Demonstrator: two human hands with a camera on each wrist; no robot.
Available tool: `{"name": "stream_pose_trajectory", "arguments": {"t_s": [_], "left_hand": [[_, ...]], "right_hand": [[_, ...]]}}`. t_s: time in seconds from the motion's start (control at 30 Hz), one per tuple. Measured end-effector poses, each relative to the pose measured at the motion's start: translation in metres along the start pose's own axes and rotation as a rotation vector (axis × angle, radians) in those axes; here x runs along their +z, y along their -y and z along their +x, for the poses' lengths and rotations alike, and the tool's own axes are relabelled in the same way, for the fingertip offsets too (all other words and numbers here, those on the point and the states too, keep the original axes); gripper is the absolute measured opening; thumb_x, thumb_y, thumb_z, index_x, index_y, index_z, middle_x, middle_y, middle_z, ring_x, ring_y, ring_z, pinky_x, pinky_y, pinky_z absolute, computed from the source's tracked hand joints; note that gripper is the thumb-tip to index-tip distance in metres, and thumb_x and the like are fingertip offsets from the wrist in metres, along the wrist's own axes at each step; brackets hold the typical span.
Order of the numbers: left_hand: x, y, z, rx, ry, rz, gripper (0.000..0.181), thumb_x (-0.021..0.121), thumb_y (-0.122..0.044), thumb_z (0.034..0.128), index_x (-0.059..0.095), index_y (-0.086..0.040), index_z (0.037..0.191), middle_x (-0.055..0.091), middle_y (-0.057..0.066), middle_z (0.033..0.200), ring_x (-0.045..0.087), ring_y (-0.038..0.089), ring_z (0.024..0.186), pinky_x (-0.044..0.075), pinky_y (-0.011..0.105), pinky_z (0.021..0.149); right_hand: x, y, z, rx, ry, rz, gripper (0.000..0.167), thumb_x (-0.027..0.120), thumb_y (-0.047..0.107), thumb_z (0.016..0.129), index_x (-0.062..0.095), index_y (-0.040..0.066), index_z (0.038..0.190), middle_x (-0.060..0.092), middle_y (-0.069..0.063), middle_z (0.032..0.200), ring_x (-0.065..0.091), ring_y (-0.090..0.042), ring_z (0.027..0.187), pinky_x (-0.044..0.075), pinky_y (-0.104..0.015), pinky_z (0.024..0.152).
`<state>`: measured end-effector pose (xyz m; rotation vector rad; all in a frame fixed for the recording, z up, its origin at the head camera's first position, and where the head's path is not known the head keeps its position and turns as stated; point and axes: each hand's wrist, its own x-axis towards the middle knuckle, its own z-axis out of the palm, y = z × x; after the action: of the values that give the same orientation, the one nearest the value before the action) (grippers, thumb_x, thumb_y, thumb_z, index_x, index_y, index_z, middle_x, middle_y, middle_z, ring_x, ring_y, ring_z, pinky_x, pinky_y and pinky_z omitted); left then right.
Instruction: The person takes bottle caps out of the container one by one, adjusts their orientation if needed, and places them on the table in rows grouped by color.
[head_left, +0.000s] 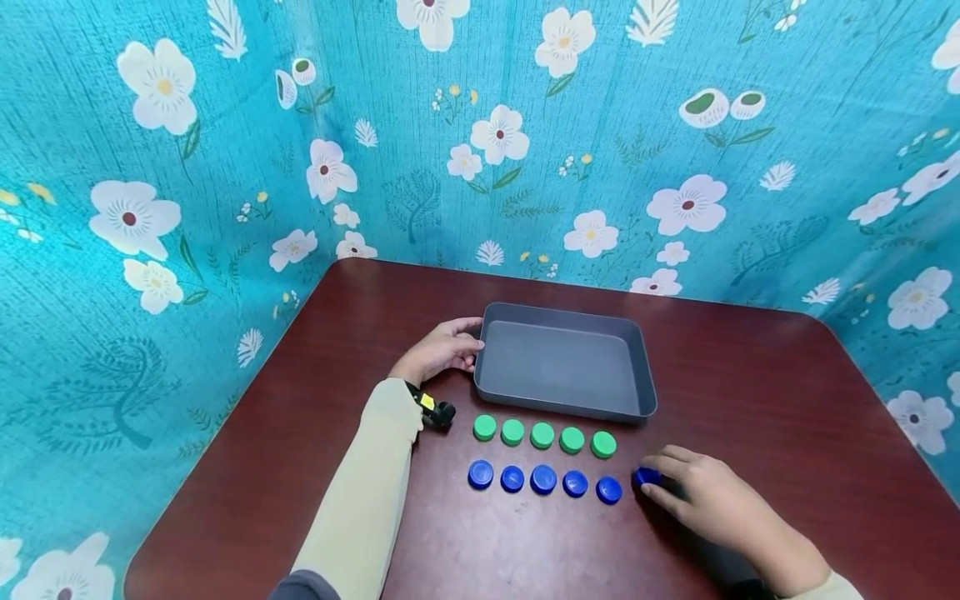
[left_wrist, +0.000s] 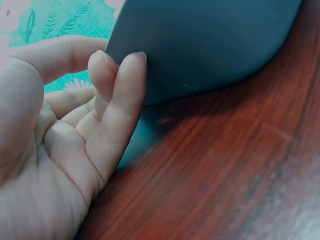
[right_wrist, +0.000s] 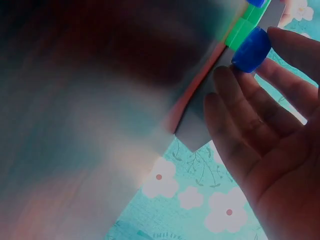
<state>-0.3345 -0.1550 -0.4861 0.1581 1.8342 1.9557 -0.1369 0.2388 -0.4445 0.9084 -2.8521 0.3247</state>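
A dark grey rectangular baking pan (head_left: 555,360) lies on the table toward the back. At its left end my left hand (head_left: 441,348) holds the wall; in the left wrist view two fingertips press the outside of the pan (left_wrist: 200,45). To the front right, my right hand (head_left: 705,493) pinches a blue bottle cap (head_left: 646,476) between thumb and fingers, low over the table. That blue cap (right_wrist: 251,50) also shows at the fingertips in the right wrist view. Left of it runs a row of several blue caps (head_left: 543,479), with several green caps (head_left: 542,434) lined up behind them.
The dark red wooden table (head_left: 315,400) has rounded corners. A blue curtain (head_left: 465,208) with white flowers hangs behind it and at both sides. A small black device with a yellow tag (head_left: 427,401) is strapped to the left wrist.
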Motion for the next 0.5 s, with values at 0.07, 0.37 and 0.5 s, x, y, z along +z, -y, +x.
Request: {"name": "stream_pose_trajectory", "arguments": {"t_s": [0.07,0.37,0.5], "left_hand": [[0.0004,0.0002,-0.0010,0.002,0.005,0.008,0.060,0.063,-0.005,0.0938,0.039,-0.012,0.149,0.058,0.011,0.078,0.053,0.019,0.059,0.055,0.031,0.061],[-0.0004,-0.0002,-0.0023,0.026,0.014,0.015,0.060,0.064,-0.007,0.0932,0.039,-0.012,0.148,0.058,0.013,0.081,0.054,0.020,0.061,0.054,0.030,0.061],[-0.0004,0.0000,-0.0026,0.028,0.017,0.021,0.059,0.063,-0.008,0.0940,0.039,-0.012,0.148,0.058,0.013,0.083,0.054,0.020,0.061,0.055,0.031,0.062]], "right_hand": [[0.0011,0.0009,-0.0012,-0.019,-0.003,-0.001,0.022,0.081,0.023,0.080,0.074,0.015,0.099,0.061,0.012,0.094,0.059,-0.004,0.082,0.055,-0.032,0.068],[0.0020,0.0035,-0.0023,-0.018,0.037,-0.013,0.021,0.080,0.024,0.081,0.073,0.018,0.100,0.057,0.015,0.090,0.055,-0.001,0.078,0.053,-0.031,0.066],[0.0026,0.0048,-0.0027,-0.045,0.032,-0.001,0.022,0.079,0.023,0.081,0.072,0.017,0.101,0.059,0.013,0.091,0.056,-0.002,0.079,0.054,-0.032,0.067]]}}
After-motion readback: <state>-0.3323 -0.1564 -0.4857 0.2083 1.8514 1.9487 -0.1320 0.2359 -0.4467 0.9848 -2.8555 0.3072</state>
